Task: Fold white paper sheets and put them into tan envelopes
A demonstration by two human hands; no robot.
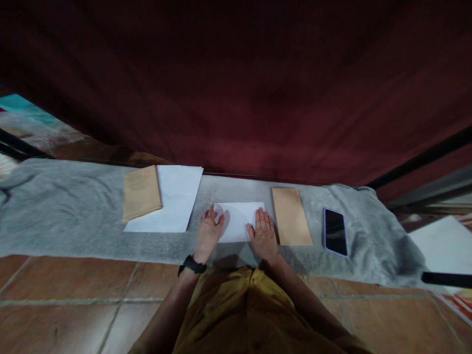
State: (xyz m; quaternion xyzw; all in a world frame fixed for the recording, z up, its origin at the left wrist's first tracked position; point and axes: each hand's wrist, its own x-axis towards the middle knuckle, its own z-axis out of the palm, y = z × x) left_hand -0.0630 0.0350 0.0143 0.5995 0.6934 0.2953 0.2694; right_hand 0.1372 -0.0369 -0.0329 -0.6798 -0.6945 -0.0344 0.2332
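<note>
A small white rectangle of paper [238,222], which looks folded, lies on the grey cloth in front of me. At its left edge rests my left hand [210,229], thumb and fingers apart. My right hand [264,235] lies flat over the paper's right edge with its fingers stretched out. Just right of that hand is a flat brown envelope [292,217]. Further left, a stack of white sheets [177,199] lies partly under a thicker brown packet of envelopes [142,193].
The grey cloth [73,211] covers a long narrow surface above a tiled floor [66,319]. A phone [335,232] with a dark screen lies to the right. A dark red curtain [250,98] hangs behind. Black bars [424,157] stand at the right, near another white sheet [444,246].
</note>
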